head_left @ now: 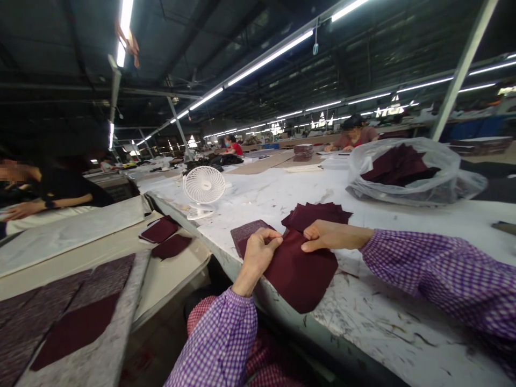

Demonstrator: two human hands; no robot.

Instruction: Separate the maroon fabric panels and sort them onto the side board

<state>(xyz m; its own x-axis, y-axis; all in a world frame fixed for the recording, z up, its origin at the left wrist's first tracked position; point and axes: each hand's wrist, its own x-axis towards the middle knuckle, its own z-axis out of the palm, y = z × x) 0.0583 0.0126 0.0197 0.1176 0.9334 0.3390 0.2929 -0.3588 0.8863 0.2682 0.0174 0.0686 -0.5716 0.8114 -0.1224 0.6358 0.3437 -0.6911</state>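
A dark maroon fabric piece [302, 274] with cut corners hangs partly over the near edge of the white table. My left hand [260, 252] pinches its upper left edge between thumb and fingers. On its upper right edge, my right hand [322, 235] is closed with the thumb along the cloth. Just behind lies a fanned stack of the same maroon fabric pieces [316, 215]. Left of my left hand is a speckled maroon panel [245, 231], partly covered by the hand and cloth.
A small white fan [203, 185] stands by the table's left edge. At the right, a clear plastic bag [447, 188] holds more maroon pieces. A lower side table [177, 285] carries maroon panels and pieces. One co-worker [68, 188] is at the left, another [357, 137] across the table.
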